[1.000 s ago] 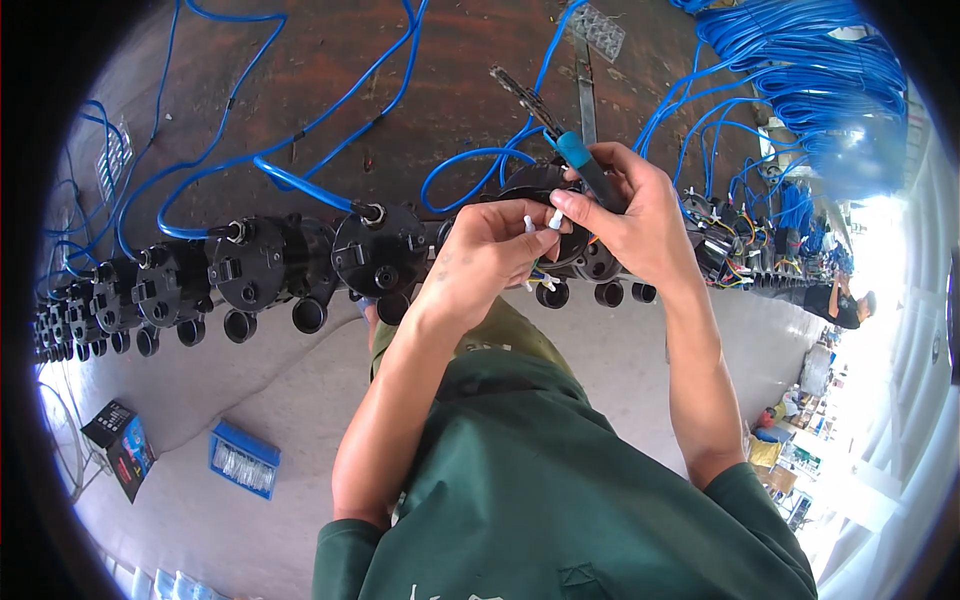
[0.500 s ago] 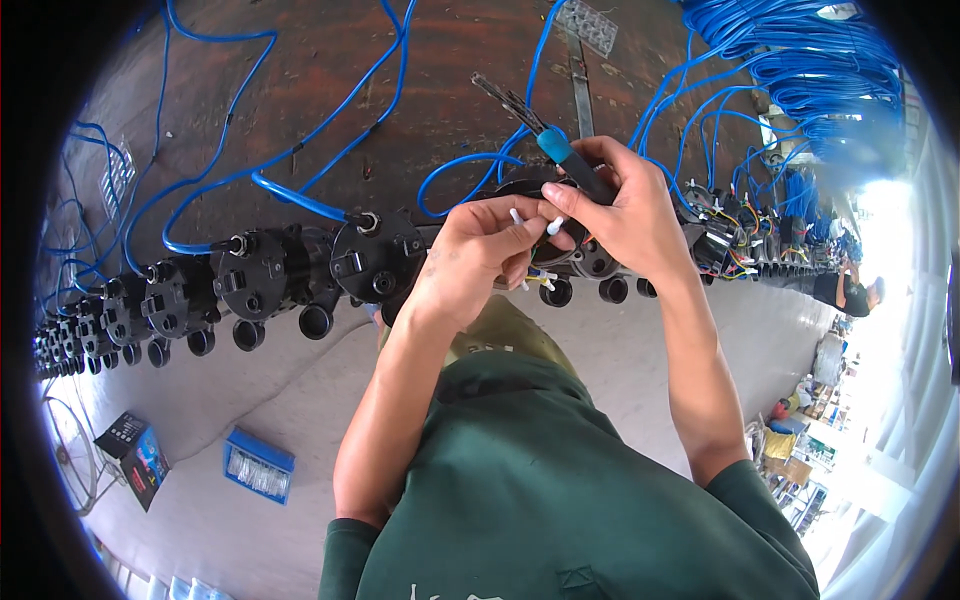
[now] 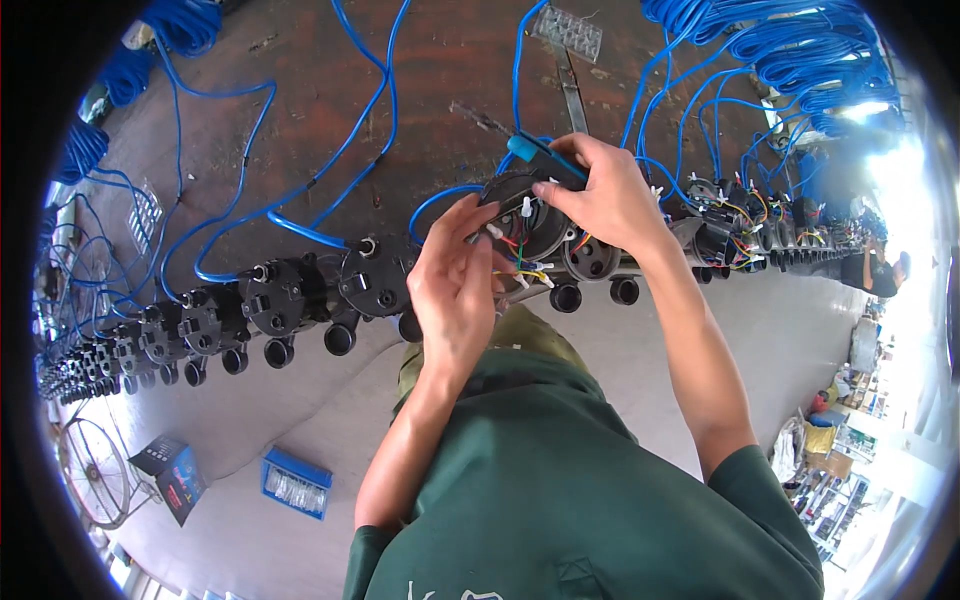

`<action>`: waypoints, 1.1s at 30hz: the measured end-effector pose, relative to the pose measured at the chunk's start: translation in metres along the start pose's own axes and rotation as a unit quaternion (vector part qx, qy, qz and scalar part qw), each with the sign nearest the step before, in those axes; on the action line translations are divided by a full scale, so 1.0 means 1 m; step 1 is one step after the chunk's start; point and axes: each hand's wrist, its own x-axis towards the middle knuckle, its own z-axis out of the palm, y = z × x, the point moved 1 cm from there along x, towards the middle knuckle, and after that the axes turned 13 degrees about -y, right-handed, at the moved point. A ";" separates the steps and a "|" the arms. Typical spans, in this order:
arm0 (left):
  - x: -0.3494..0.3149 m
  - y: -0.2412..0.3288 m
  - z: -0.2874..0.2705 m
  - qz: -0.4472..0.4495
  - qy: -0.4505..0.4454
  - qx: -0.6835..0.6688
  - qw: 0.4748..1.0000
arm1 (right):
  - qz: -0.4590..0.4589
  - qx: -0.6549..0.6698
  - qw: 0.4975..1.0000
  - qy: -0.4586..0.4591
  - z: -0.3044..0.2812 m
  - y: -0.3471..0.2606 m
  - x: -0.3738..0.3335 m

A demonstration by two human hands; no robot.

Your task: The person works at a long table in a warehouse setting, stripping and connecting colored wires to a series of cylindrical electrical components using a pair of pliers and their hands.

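A round black housing (image 3: 549, 236) lies open on its side in front of me, its rim partly hidden by my hands. Red, green and yellow wires with white wire connectors (image 3: 526, 207) stick out of it. My right hand (image 3: 608, 195) is closed around a teal-and-dark-handled tool (image 3: 545, 158), whose slender metal end points up and left and is blurred; its thumb reaches over the housing's rim. At the housing's left side my left hand (image 3: 455, 275) has its fingers bent but apart, close to another white connector. I see nothing gripped in it.
Closed black housings (image 3: 280, 297) with blue cables (image 3: 310, 236) stand in a row to the left. Open, wired housings (image 3: 715, 235) continue to the right. Blue cable coils (image 3: 810, 60) lie at the far right. On the floor sits a blue tray (image 3: 297, 484).
My hands have drawn apart from close contact at the white connectors, uncovering the housing's wires. The left fingers have spread; the tool in my right hand has tilted flatter. The whole view has shifted slightly.
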 end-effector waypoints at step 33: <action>-0.105 -0.156 -0.168 -0.437 -0.019 0.192 0.879 | 0.108 0.295 0.916 -0.250 0.160 -0.039 -0.167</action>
